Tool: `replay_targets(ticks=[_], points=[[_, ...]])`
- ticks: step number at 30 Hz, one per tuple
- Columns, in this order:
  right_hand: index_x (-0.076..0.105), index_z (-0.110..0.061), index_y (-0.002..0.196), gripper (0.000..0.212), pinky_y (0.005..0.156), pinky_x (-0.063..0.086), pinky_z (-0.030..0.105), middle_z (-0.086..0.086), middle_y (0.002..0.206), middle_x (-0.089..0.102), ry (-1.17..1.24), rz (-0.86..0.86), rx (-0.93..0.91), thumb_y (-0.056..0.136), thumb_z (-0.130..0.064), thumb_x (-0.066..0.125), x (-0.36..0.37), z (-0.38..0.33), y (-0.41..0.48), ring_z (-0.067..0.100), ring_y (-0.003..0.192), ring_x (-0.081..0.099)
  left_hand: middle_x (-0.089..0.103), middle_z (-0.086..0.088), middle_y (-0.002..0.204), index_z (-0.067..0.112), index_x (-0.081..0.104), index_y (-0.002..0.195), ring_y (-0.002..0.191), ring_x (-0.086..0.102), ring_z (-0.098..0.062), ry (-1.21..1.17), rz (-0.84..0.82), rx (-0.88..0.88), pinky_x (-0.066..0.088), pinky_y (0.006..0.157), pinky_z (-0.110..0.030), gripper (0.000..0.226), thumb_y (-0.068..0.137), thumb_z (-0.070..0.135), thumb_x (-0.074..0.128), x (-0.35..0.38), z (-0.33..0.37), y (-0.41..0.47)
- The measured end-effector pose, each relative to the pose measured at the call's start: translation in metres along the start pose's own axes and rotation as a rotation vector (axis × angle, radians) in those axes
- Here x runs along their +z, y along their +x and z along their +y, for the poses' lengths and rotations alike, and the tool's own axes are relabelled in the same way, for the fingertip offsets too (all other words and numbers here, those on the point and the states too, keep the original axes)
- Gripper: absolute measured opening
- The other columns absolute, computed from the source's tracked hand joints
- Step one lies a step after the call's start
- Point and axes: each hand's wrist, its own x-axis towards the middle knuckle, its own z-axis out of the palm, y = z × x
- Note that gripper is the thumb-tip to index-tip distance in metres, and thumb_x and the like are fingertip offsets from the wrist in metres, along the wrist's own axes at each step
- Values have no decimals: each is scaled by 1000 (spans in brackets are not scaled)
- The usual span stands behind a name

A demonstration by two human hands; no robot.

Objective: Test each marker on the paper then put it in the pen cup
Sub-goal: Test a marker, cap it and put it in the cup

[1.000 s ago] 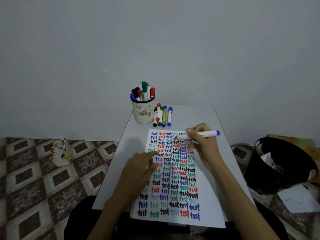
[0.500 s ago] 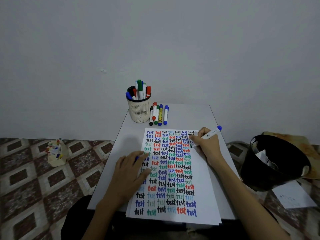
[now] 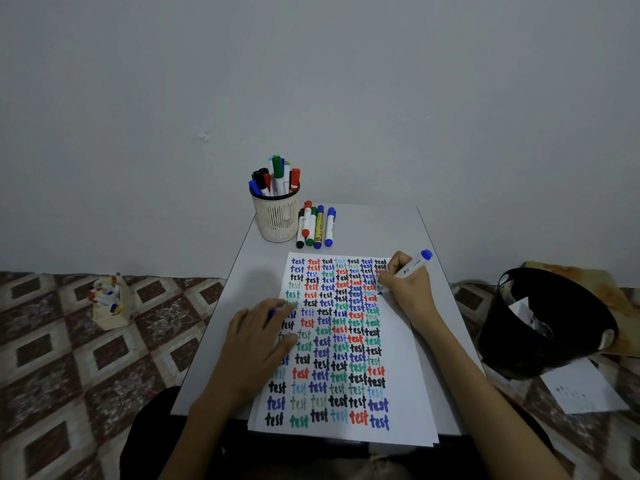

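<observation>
Blue-ended marker (image 3: 412, 266) — right hand (image 3: 410, 295) grips; slanted over paper (image 3: 406, 375).

Left hand (image 3: 258, 341) lies flat, fingers (image 3: 278, 304) straight; right hand (image 3: 407, 289) pinches a marker (image 3: 414, 265).

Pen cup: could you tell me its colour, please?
The pen cup is cream mesh, dark-rimmed; head view.

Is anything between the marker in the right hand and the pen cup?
Five loose markers lie beside the pen cup, on the side facing the blue marker in the right hand. Lifted over them, nothing visible blocks it.
</observation>
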Motion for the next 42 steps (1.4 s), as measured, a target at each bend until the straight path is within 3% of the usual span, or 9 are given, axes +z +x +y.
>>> replay_targets(ticks=[3, 8, 13, 17, 22, 31, 36, 42], points=[[42, -11, 62, 35, 45, 40, 17, -1, 55, 50, 25, 28, -8, 79, 15, 59, -3, 1, 0, 2, 48, 49, 35, 13, 140, 34, 32, 141, 132, 30, -7, 5, 0, -3, 19, 113, -41, 53, 95, 56, 18, 0, 1, -1], [45, -8, 66, 29, 49, 45, 19, 8, 64, 55, -28, -9, -10, 82, 8, 63, -1, 4, 0, 10, 57, 55, 33, 13, 140, 34, 31, 141, 131, 29, -5, 25, -8, -3, 17, 113, -40, 51, 95, 54, 19, -1, 2, -1], [43, -10, 60, 35, 46, 40, 18, 6, 57, 49, 2, 17, 0, 76, 16, 60, -3, 2, 1, 6, 48, 47, 34, 13, 140, 34, 31, 141, 132, 28, -5, 25, -5, -6, 18, 113, -40, 52, 95, 54, 20, -1, 3, 0], [43, -11, 61, 34, 53, 40, 27, 9, 59, 48, -11, 36, -7, 76, 14, 61, -3, 6, 2, 21, 57, 47, 34, 13, 139, 34, 31, 141, 132, 29, -6, 32, -12, -7, 19, 113, -40, 52, 95, 54, 20, 0, 1, 0], [42, -12, 63, 34, 57, 40, 33, 15, 65, 50, -18, 36, -8, 78, 12, 59, -2, 6, 1, 27, 63, 49, 36, 11, 139, 32, 34, 140, 132, 31, -9, 38, -6, -5, 17, 113, -39, 53, 95, 54, 20, 0, 1, 0], [39, -13, 62, 37, 50, 38, 26, 11, 60, 46, -13, 109, 5, 76, 14, 59, -4, 5, 0, 22, 55, 46, 36, 11, 140, 32, 34, 141, 133, 30, -9, 43, -13, -9, 17, 113, -40, 54, 94, 55, 19, -1, 3, 1], [40, -14, 62, 36, 56, 40, 34, 15, 64, 48, -27, 86, 7, 76, 12, 60, -5, 6, 1, 27, 62, 48, 36, 10, 140, 32, 34, 141, 133, 30, -10, 47, -17, -12, 18, 113, -41, 57, 94, 57, 17, -2, 3, 1], [38, -14, 61, 39, 52, 40, 27, 9, 59, 46, -28, 71, 2, 78, 14, 60, -5, 4, 0, 21, 55, 47, 37, 9, 139, 30, 36, 140, 132, 33, -10, 70, -24, -13, 17, 114, -39, 57, 93, 57, 17, -2, 3, 1]])
